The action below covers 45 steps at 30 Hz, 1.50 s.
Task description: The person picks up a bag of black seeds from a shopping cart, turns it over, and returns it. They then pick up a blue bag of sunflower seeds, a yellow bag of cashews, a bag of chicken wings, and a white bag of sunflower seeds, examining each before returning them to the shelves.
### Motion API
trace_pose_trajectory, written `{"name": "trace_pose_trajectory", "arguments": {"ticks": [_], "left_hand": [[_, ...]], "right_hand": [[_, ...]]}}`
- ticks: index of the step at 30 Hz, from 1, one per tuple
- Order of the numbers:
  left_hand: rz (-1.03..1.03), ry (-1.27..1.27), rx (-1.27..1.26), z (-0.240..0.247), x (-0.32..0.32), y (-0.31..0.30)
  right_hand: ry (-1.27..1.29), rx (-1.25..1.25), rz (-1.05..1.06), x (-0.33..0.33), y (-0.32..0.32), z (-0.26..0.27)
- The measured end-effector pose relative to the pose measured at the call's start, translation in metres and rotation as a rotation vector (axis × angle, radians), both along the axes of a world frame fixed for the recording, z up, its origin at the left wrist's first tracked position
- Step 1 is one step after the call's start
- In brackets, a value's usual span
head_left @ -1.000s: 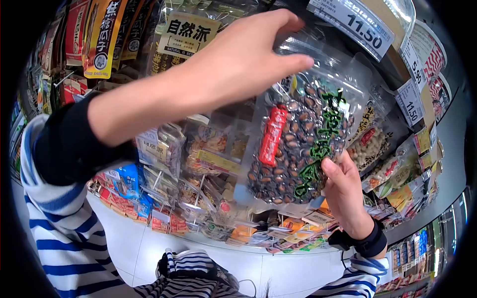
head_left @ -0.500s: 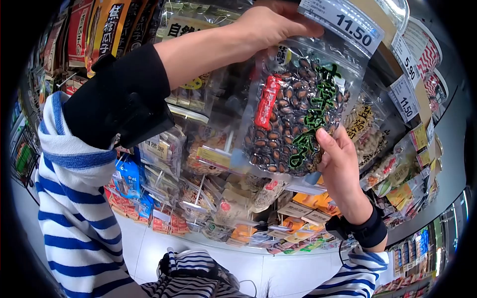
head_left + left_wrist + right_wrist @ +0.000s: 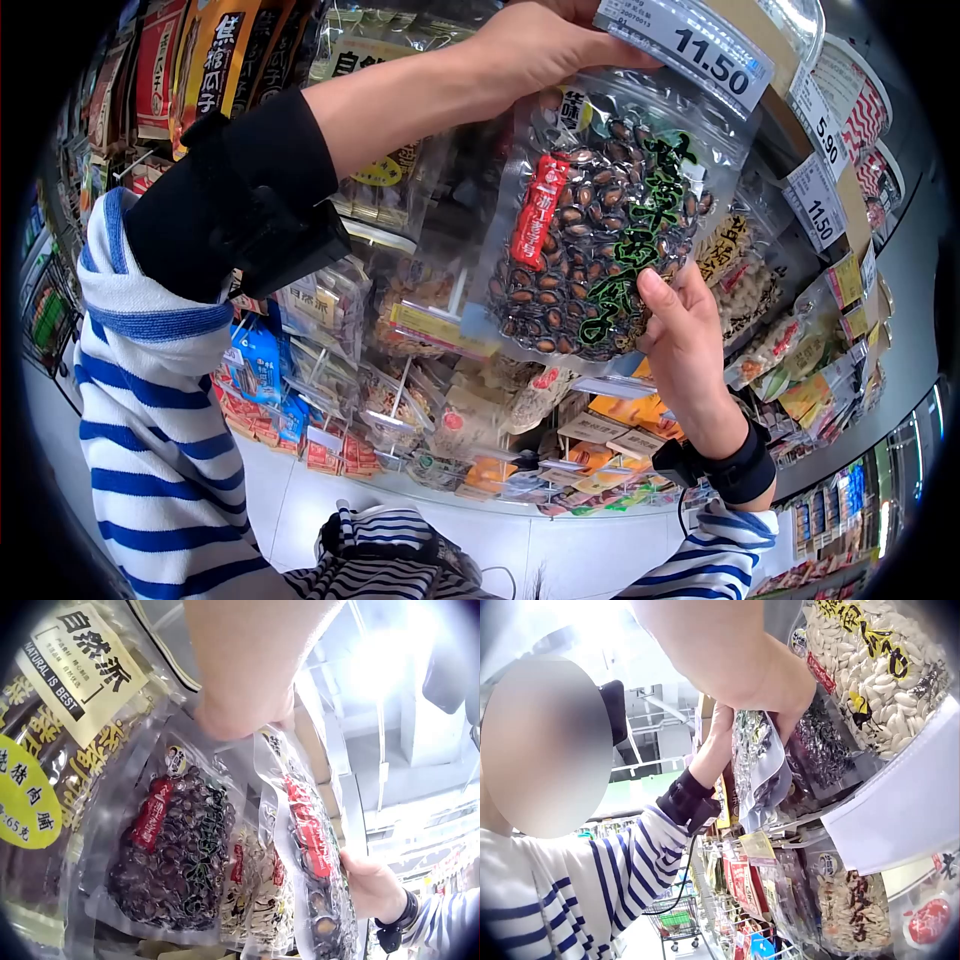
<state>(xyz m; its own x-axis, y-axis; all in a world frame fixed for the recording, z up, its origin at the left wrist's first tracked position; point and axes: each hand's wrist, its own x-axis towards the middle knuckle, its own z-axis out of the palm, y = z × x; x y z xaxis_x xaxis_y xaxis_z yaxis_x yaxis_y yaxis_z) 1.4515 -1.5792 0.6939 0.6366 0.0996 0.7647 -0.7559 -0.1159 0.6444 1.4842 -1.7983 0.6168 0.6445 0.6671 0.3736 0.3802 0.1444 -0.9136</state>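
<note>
A clear flat bag of black melon seeds [image 3: 590, 240], with a red label and green lettering, hangs upright before the shelf in the head view. My left hand [image 3: 545, 45] holds its top edge, the thumb along the front and the other fingers hidden behind the bag and a price tag [image 3: 715, 55]. My right hand [image 3: 690, 345] pinches the lower right edge, thumb on the front. In the left wrist view the bag [image 3: 315, 855] stands edge-on, in front of another bag of black seeds [image 3: 176, 855] on the rack.
Bags of pale seeds [image 3: 745, 265] hang right of the held bag. Brown snack packs [image 3: 385, 170] hang to the left, beside orange packets [image 3: 215, 70]. More price tags [image 3: 820, 205] stick out at the right. Lower hooks carry several small packs [image 3: 405, 400]. A shopping cart [image 3: 676, 922] stands beyond.
My left hand has moved from above the bag's front to its top edge, by the price tag. The bag has risen a little, with my right hand still pinching it.
</note>
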Motion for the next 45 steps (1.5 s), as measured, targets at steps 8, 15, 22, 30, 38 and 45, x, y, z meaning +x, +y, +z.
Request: {"name": "trace_pose_trajectory", "arguments": {"ticks": [8, 15, 22, 30, 38, 45], "left_hand": [[-0.014, -0.078, 0.040, 0.008, 0.002, 0.003], [0.004, -0.005, 0.083, 0.014, -0.001, 0.007], [0.149, 0.050, 0.127, 0.015, 0.013, 0.016], [0.480, -0.099, 0.326, 0.021, 0.022, 0.020], [0.572, -0.250, 0.465, 0.024, 0.018, 0.018], [0.585, -0.417, 0.565, 0.026, 0.015, 0.022]], "right_hand": [[0.024, -0.019, 0.029, 0.003, 0.000, 0.010], [0.062, 0.030, 0.034, 0.003, 0.003, 0.008], [0.096, 0.068, 0.075, 0.003, 0.009, 0.008], [0.042, -0.168, -0.087, 0.035, 0.012, 0.009], [0.115, -0.117, 0.049, 0.047, 0.028, 0.009], [0.204, -0.204, 0.122, 0.051, 0.040, 0.006]]}}
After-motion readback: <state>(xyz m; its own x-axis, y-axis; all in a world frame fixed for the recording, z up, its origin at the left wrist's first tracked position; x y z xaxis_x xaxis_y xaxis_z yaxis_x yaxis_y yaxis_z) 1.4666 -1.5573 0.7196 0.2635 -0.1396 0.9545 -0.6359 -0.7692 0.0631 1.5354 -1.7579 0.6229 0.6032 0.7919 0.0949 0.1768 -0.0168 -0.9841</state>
